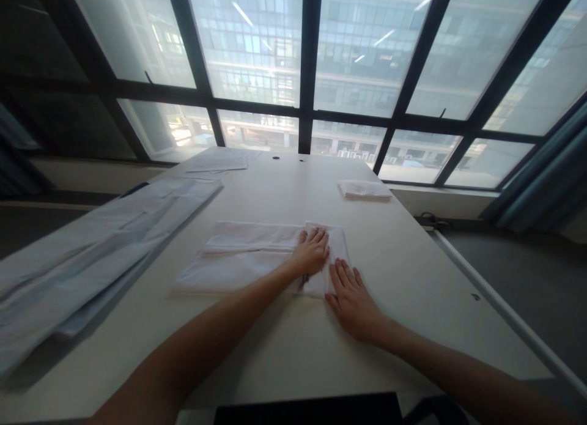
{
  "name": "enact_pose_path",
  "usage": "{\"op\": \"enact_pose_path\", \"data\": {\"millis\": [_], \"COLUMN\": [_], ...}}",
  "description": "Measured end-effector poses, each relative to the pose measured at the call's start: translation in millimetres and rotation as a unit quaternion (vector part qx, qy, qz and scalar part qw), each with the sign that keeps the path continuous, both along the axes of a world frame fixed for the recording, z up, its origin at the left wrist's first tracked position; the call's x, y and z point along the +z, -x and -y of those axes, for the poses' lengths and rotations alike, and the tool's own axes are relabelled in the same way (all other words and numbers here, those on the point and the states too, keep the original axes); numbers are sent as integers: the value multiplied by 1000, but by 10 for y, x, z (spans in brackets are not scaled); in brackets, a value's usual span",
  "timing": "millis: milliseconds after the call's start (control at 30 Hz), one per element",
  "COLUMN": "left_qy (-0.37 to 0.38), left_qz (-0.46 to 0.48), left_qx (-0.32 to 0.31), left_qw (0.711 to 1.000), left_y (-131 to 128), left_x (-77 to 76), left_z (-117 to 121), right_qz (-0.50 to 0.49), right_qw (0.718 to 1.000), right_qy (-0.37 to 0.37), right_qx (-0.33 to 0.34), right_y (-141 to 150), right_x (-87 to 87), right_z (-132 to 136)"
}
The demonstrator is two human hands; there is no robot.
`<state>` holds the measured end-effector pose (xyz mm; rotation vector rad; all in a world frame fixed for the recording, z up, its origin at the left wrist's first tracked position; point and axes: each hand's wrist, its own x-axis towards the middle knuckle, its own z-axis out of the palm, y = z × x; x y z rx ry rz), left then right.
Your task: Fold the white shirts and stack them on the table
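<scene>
A folded white cloth lies flat on the white table in front of me, with a crease running along its length. Its right end is doubled over into a narrower flap. My left hand presses on this flap, fingers pointing away from me. Flat on the cloth's right edge rests my right hand, with its fingers stretched out. A small dark mark or print shows beside the left hand, too blurred to read. The cloth under both palms is hidden.
Long white cloths lie layered along the table's left side. More white sheets are at the far left. A small folded white stack sits at the far right. The white table ends before large windows.
</scene>
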<state>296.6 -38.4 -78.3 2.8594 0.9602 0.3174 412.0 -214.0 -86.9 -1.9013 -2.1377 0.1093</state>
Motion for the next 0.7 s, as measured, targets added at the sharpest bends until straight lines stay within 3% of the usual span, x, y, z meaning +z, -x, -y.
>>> {"op": "enact_pose_path", "data": {"millis": [133, 300, 400, 500, 600, 700], "left_qy": [9, 11, 8, 21, 42, 42], "left_qz": [-1, -23, -26, 5, 37, 12], "left_qx": [30, 82, 76, 111, 166, 176], "left_qw": [1000, 996, 997, 994, 985, 983], "left_y": [64, 214, 245, 247, 298, 462], "left_x": [53, 104, 81, 63, 90, 136], "left_z": [-181, -317, -339, -433, -581, -665], "right_qz": [-38, -73, -65, -48, -31, -25], "right_qw": [999, 996, 996, 997, 997, 997], "right_qy": [12, 5, 5, -3, -13, -11], "right_qx": [-28, -52, -60, -64, -66, -74], "right_y": [21, 177, 331, 416, 376, 272], "right_x": [141, 306, 258, 151, 83, 74], "right_z": [-90, -586, -817, -912, -938, -963]}}
